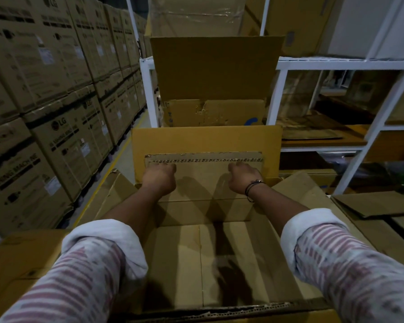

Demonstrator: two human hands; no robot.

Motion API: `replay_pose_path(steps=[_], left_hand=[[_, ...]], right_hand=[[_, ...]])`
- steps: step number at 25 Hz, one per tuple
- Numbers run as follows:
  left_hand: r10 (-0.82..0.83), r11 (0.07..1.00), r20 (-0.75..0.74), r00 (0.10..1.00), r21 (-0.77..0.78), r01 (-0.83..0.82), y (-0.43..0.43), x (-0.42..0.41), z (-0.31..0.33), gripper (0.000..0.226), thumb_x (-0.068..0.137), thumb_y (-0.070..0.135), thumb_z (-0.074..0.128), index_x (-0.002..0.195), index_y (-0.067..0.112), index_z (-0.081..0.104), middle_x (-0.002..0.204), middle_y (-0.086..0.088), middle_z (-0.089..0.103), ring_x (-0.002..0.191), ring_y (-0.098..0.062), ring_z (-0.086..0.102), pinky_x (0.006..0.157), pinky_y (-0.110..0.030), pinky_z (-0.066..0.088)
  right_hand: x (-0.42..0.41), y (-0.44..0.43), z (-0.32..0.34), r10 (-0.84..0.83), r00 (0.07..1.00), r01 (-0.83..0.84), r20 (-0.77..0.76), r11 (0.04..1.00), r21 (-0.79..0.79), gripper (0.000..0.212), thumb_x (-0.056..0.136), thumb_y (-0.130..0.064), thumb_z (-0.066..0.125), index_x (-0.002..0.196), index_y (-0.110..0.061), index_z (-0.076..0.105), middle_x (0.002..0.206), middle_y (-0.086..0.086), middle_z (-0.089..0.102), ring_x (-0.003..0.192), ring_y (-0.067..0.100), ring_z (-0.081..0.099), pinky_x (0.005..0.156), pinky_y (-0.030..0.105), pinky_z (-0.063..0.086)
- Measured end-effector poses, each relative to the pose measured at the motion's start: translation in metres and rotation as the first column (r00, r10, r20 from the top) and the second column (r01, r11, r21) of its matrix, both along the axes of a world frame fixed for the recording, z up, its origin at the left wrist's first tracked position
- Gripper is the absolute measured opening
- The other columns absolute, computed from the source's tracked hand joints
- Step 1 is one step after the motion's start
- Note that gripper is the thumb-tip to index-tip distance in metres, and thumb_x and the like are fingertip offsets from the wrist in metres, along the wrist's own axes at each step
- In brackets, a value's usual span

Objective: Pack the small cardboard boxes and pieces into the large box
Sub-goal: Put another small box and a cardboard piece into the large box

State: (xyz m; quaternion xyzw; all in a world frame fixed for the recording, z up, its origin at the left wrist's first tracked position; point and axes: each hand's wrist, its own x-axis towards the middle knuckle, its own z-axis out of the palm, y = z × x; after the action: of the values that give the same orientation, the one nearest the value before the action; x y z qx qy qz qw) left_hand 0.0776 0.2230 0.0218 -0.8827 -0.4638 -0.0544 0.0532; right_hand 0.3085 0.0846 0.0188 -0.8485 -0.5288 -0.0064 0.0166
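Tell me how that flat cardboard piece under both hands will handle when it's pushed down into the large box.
The cardboard piece looks like a thin corrugated sheet, so probably light and fairly stiff. It shows a crease across it, so it may fold there under pressure. The left hand and right hand hold its top edge far apart, which should limit twisting inside the large box.

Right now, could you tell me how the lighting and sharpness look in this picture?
Head view: dim overall; both forearms cast dark shadows onto the large box floor; the striped sleeves blur near the lens; wide-angle distortion bends the white shelving and stacked cartons.
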Motion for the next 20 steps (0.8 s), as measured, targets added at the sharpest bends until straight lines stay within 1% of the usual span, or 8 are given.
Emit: replay_pose_path(steps=[3, 6, 9, 14, 17, 18, 20], left_hand=[[-0.039, 0.998, -0.006, 0.999, 0.056, 0.039, -0.007, -0.002, 0.003, 0.027, 0.101, 0.026, 0.054, 0.127, 0.024, 0.061, 0.111, -0.003, 0.067, 0.091, -0.021, 0.061, 0.065, -0.032, 0.049], [-0.059, 0.995, -0.013, 0.998, 0.08, 0.059, -0.012, -0.006, 0.002, 0.027, 0.102, 0.029, 0.053, 0.127, 0.023, 0.061, 0.112, -0.003, 0.066, 0.087, -0.019, 0.059, 0.062, -0.031, 0.045], [-0.067, 0.995, -0.02, 0.998, 0.076, 0.069, -0.015, -0.009, 0.002, 0.028, 0.101, 0.031, 0.053, 0.127, 0.023, 0.062, 0.113, -0.003, 0.067, 0.091, -0.021, 0.064, 0.063, -0.03, 0.047], [-0.096, 0.991, -0.001, 0.995, 0.096, 0.096, -0.022, -0.01, 0.012, 0.025, 0.102, 0.027, 0.052, 0.122, 0.022, 0.065, 0.101, -0.001, 0.068, 0.079, -0.018, 0.06, 0.059, -0.028, 0.047], [-0.138, 0.984, 0.041, 0.99, 0.117, 0.133, -0.025, -0.007, 0.022, 0.024, 0.1, 0.029, 0.053, 0.117, 0.022, 0.068, 0.099, -0.002, 0.069, 0.082, -0.022, 0.066, 0.067, -0.033, 0.058], [-0.156, 0.981, 0.054, 0.986, 0.125, 0.149, -0.026, -0.005, 0.026, 0.023, 0.099, 0.029, 0.054, 0.115, 0.022, 0.069, 0.099, -0.002, 0.069, 0.083, -0.022, 0.066, 0.069, -0.036, 0.06], [-0.193, 0.972, 0.056, 0.98, 0.145, 0.184, -0.029, 0.0, 0.036, 0.022, 0.098, 0.031, 0.055, 0.115, 0.023, 0.068, 0.101, -0.002, 0.068, 0.083, -0.022, 0.065, 0.067, -0.035, 0.06]], right_hand=[[-0.001, -0.006, -0.001, 0.004, 1.0, -0.004, 0.006, 1.0, 0.012, 0.043, 0.093, -0.029, 0.055, 0.135, -0.019, 0.05, 0.131, 0.01, 0.055, 0.115, 0.031, 0.056, 0.093, 0.045, 0.053], [-0.002, -0.011, -0.002, 0.012, 1.0, -0.013, 0.018, 1.0, 0.023, 0.044, 0.093, -0.03, 0.056, 0.135, -0.018, 0.051, 0.129, 0.011, 0.057, 0.113, 0.031, 0.057, 0.092, 0.044, 0.054], [-0.005, -0.014, -0.002, 0.025, 0.999, -0.026, 0.026, 0.999, 0.03, 0.043, 0.093, -0.03, 0.056, 0.134, -0.017, 0.051, 0.127, 0.011, 0.057, 0.112, 0.031, 0.058, 0.09, 0.044, 0.054], [-0.013, -0.021, 0.01, 0.04, 0.997, -0.046, 0.067, 0.995, 0.089, 0.038, 0.092, -0.027, 0.057, 0.129, -0.017, 0.055, 0.121, 0.012, 0.061, 0.105, 0.031, 0.06, 0.083, 0.042, 0.057], [-0.017, -0.026, 0.026, 0.046, 0.992, -0.061, 0.121, 0.99, 0.125, 0.037, 0.092, -0.024, 0.056, 0.128, -0.017, 0.058, 0.115, 0.011, 0.063, 0.099, 0.03, 0.062, 0.079, 0.04, 0.057], [-0.018, -0.03, 0.031, 0.048, 0.989, -0.067, 0.14, 0.989, 0.134, 0.037, 0.091, -0.024, 0.056, 0.128, -0.018, 0.058, 0.115, 0.011, 0.063, 0.1, 0.03, 0.061, 0.079, 0.04, 0.057], [-0.017, -0.038, 0.044, 0.048, 0.982, -0.077, 0.183, 0.985, 0.152, 0.038, 0.091, -0.023, 0.055, 0.128, -0.018, 0.058, 0.116, 0.01, 0.062, 0.102, 0.03, 0.06, 0.083, 0.041, 0.056]])
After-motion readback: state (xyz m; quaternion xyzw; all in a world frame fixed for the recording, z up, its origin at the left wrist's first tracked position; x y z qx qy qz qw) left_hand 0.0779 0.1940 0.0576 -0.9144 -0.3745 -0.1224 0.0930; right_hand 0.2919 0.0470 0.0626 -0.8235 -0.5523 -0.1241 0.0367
